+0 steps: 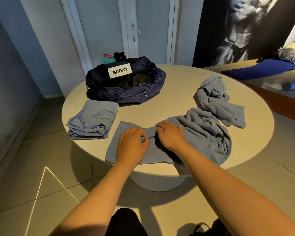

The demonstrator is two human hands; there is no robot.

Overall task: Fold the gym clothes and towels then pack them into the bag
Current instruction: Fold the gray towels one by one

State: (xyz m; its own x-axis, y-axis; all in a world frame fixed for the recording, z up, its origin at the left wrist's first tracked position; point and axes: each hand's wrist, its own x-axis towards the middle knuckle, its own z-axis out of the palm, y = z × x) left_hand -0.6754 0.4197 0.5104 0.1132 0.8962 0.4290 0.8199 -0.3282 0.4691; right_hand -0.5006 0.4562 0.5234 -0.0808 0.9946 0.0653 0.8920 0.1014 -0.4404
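A grey-blue towel (199,135) lies spread and rumpled on the near part of the round table (177,86). My left hand (132,142) and my right hand (170,134) sit side by side on its middle, each pinching a raised fold of the cloth. A folded grey-blue towel (94,121) lies at the table's left. Another crumpled grey-blue cloth (218,101) lies at the right. The navy duffel bag (126,82) stands open at the back left, dark items inside.
Behind the bag stand a teal bottle (107,59) and a black bottle (119,56). A low bench with a blue mat (255,70) runs along the right wall. A door is beyond the table. Tiled floor surrounds the table's pedestal.
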